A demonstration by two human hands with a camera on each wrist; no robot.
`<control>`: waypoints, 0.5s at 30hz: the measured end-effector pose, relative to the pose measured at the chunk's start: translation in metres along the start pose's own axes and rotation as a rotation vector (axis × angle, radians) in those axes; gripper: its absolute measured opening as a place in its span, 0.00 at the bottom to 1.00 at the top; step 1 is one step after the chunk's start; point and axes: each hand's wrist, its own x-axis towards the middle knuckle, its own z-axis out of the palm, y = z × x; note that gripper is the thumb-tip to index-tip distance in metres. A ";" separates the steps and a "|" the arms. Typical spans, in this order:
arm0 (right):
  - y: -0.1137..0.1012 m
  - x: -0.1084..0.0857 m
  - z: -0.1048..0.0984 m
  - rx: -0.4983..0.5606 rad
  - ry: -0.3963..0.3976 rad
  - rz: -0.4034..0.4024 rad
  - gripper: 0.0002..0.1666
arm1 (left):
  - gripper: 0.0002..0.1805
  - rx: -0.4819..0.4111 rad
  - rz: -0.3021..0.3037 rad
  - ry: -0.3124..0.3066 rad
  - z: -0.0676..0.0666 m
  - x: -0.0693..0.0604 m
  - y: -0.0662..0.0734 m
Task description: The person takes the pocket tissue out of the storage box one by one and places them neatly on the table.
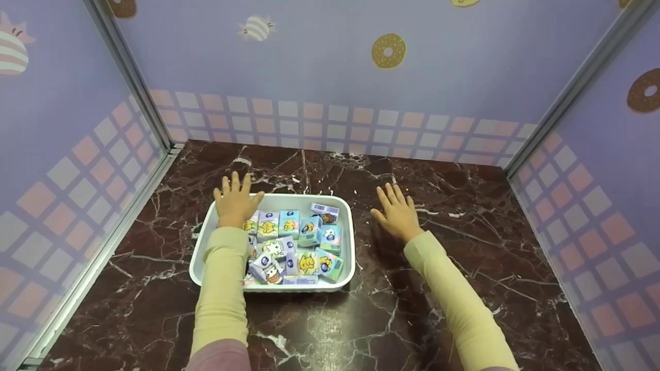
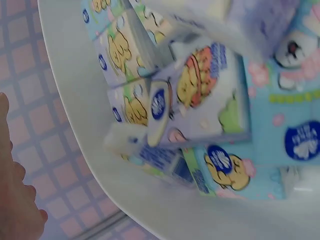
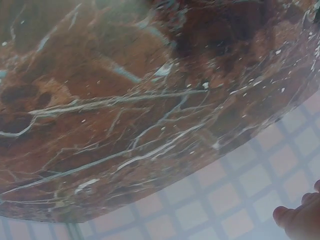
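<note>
Purple walls (image 1: 319,56) surround dark marble table (image 1: 319,330). Left hand (image 1: 236,203) spread, holding nothing, above white tray (image 1: 289,199); small packs (image 1: 307,263) lie to its right. Right hand (image 1: 398,214) likewise, tray to its left. All visible packs in tray; handling seems unstarted or finished, cannot tell which.

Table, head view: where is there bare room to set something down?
Bare table lies between the tray and right sleeve, and from that sleeve to the right wall. The tray is crowded with packs, the left hand over its far left corner.
</note>
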 end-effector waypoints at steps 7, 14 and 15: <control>-0.013 0.001 0.005 0.022 0.017 -0.051 0.38 | 0.38 -0.090 -0.053 0.014 0.004 -0.006 -0.025; -0.031 0.000 0.008 0.040 0.070 -0.140 0.37 | 0.37 -0.151 -0.114 -0.049 0.007 -0.015 -0.039; -0.035 0.000 0.009 0.049 0.079 -0.156 0.37 | 0.36 -0.153 -0.121 -0.071 0.007 -0.016 -0.041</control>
